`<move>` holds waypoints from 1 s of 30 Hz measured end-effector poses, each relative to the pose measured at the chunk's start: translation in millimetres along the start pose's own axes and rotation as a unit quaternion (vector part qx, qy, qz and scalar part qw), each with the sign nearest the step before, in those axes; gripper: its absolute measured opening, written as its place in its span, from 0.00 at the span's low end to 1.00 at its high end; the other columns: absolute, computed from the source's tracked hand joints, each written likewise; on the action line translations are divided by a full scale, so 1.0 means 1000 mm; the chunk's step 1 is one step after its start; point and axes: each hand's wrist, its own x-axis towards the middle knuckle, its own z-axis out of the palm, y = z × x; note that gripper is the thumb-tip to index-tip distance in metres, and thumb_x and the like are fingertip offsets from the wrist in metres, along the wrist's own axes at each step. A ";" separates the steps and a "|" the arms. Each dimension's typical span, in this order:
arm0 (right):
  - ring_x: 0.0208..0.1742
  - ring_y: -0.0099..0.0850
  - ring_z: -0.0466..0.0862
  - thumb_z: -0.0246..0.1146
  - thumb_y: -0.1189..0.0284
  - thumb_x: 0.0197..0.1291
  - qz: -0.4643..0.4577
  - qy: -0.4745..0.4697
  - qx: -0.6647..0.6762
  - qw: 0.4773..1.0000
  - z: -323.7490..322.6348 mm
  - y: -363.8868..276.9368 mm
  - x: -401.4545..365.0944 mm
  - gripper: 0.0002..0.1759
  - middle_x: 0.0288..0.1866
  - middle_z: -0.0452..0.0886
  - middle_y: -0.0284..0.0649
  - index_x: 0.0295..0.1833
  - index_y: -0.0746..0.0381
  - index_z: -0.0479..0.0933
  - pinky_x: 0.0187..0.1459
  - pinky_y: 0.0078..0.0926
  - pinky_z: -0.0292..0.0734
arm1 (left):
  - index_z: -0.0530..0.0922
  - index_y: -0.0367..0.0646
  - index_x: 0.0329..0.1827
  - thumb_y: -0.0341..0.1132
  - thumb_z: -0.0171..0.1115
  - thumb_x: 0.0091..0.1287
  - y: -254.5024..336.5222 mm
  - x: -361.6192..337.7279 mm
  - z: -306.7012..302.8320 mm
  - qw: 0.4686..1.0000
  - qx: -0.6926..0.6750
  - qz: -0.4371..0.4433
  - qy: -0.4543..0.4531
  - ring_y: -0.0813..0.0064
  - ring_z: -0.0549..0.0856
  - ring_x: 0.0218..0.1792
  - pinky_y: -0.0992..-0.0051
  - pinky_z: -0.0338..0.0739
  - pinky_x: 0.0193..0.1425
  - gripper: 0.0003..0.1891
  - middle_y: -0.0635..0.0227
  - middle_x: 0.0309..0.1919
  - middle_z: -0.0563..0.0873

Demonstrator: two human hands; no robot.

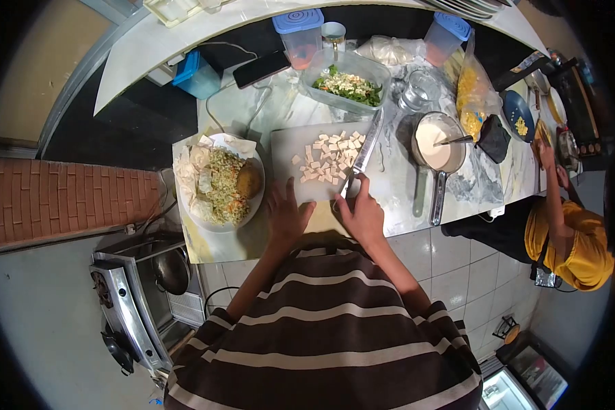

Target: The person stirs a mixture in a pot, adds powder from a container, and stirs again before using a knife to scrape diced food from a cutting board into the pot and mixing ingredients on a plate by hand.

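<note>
Small pale cubes (329,156) lie spread over a whitish cutting board (287,147). My left hand (288,217) rests at the board's lower left edge, fingers apart, holding nothing. My right hand (363,217) is closed around the dark handle of a knife (370,140), whose blade points up and away along the board's right side. Left of the board, a white plate (256,201) holds shredded greens, pale wrappers and a brown round item. Beyond the board sits a clear container (311,68) with leafy greens and pale bits.
A saucepan of creamy batter (433,152) with a spoon stands on the right, near a glass bowl (419,91) and a bag of yellow food (473,89). A phone (261,69) lies at the back left. Another person (570,236) works at the far right; a stove (131,311) is lower left.
</note>
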 end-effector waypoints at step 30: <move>0.18 0.29 0.78 0.59 0.81 0.65 0.104 -0.073 0.325 0.937 -0.025 0.052 -0.030 0.32 0.28 0.80 0.44 0.66 0.57 0.48 0.21 0.29 0.74 | 0.56 0.47 0.79 0.54 0.67 0.65 -0.003 0.002 0.010 0.999 0.043 0.012 -0.022 0.30 0.63 0.68 0.42 0.63 0.70 0.44 0.31 0.70 0.59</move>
